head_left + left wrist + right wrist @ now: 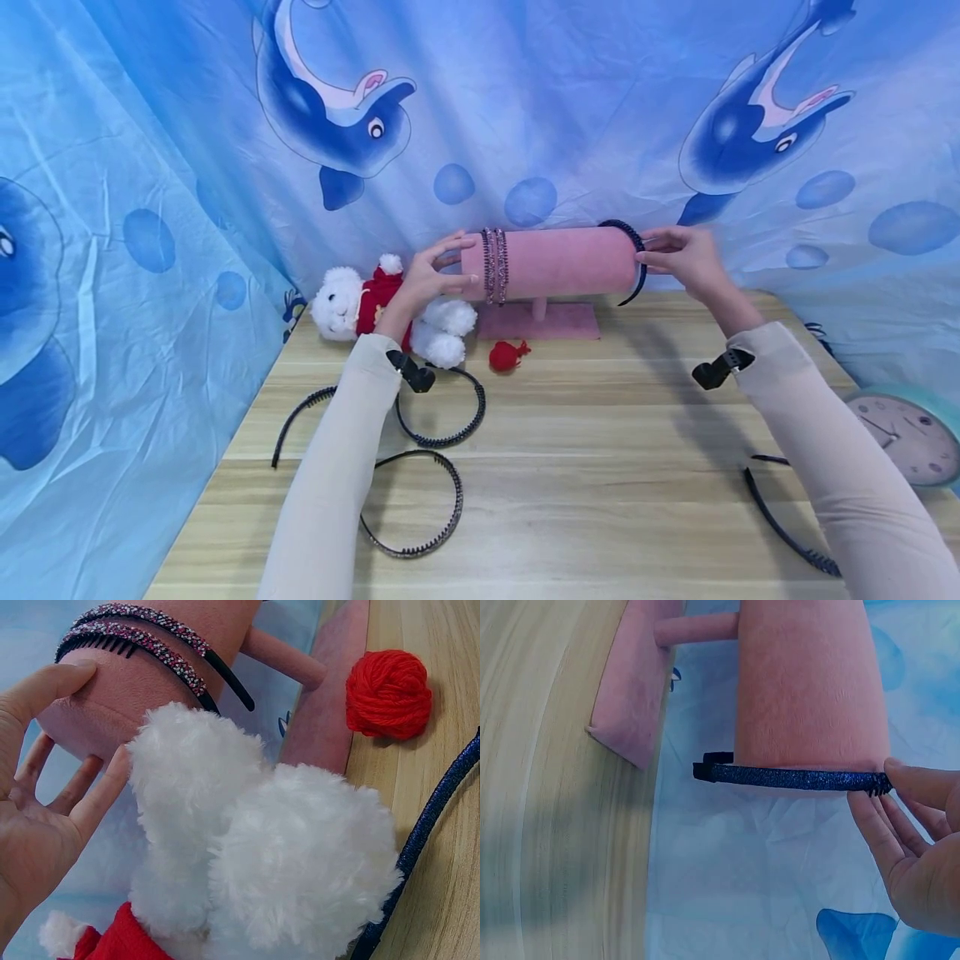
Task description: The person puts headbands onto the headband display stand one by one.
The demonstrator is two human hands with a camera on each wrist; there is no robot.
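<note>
A pink padded headband stand (562,260) stands near the back of the table, its roll lying sideways on a post. My left hand (429,273) holds the roll's left end, with the thumb (64,681) on one side and the other fingers at the opposite side. Next to that thumb, two headbands with pink glittery stones (142,641) sit round the roll. At the right end, my right hand (686,257) pinches a dark blue glittery headband (780,778) between thumb and fingers. The band lies across the roll's edge, its tips extending past the roll.
Left of the stand lies a white plush toy (339,307) in red clothes. A red yarn ball (504,357) sits before the base. Several dark headbands, one a loop (459,492), lie at left; another (780,521) lies at right near a round clock (911,442).
</note>
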